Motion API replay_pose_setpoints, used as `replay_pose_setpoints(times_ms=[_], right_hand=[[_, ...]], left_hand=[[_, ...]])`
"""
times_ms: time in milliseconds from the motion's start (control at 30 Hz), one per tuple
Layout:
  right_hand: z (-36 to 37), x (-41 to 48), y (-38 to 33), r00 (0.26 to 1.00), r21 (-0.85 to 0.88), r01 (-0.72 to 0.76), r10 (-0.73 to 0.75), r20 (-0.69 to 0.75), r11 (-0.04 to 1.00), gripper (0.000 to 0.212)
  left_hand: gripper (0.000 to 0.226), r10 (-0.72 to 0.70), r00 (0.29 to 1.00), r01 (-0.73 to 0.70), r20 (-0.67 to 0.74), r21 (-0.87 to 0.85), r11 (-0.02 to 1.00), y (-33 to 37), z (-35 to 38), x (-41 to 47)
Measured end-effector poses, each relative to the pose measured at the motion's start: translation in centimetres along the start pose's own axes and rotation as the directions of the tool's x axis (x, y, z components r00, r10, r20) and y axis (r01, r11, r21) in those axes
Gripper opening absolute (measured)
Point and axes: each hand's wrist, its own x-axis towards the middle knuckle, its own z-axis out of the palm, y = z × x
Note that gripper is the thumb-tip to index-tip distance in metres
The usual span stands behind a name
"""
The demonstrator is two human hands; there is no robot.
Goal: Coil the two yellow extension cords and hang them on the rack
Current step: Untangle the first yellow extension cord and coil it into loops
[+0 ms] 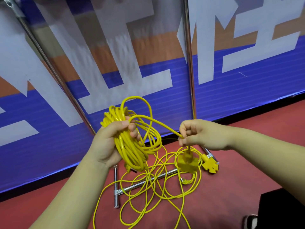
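Left fingers [132,128] clasp the coiled cord [130,146]; right fingers [185,134] pinch its tail.

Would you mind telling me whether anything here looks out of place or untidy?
Yes: the second yellow cord lies in a loose tangle on the red floor, draped over the rack's metal base bars, while the coil is in the left hand.

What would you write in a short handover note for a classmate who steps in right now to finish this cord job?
Left hand: gripping the coiled cord.
Right hand: pinching that cord's free end just above its socket block, which hangs below.
Second cord: loose and tangled on the red floor over the rack's base bars.
Done: first cord nearly coiled.
Left: finish it, coil the second, hang both.
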Motion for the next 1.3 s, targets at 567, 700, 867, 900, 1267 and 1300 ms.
replay_pose_setpoints(times_ms=[567, 700, 867, 900, 1267, 1300], right_hand=[[1.3, 0.4, -1.8, 0.868, -0.369, -0.062, -0.133, -0.479, 0.927, 0.015], [2.2, 0.5, -2.3, 0.922, -0.513, -0.01, -0.191, -0.337, 0.858, 0.019], [2.4, 0.4, -3.2, 0.952, -0.57, 0.051, -0.212, -0.219, 0.82, 0.014], [2.5, 0.2, -3.4, 0.962, -0.563, 0.07, -0.205, -0.181, 0.824, 0.013], [2.6, -0.2, -4.8, 0.973, -0.152, 0.219, -0.227, -0.041, 0.964, 0.012], [2.6, -0.2, -4.8, 0.972, -0.113, 0.224, -0.23, -0.041, 0.968, 0.013]], left_hand=[[0.015, -0.036, 0.88, 0.148, -0.473, 0.202, 0.968, -1.0, -3.8, -0.7], [0.013, -0.081, 0.91, 0.141, -0.406, 0.12, 0.983, -0.5, -2.6, -1.3], [0.017, -0.119, 0.953, 0.166, -0.277, 0.153, 0.974, -0.6, -1.2, -1.9], [0.018, -0.119, 0.961, 0.164, -0.25, 0.168, 0.972, -0.7, -0.9, -2.0], [0.024, -0.171, 0.975, 0.199, -0.141, 0.215, 0.956, -3.0, 1.1, -1.7], [0.026, -0.192, 0.972, 0.218, -0.134, 0.218, 0.951, -3.1, 1.2, -1.8]])
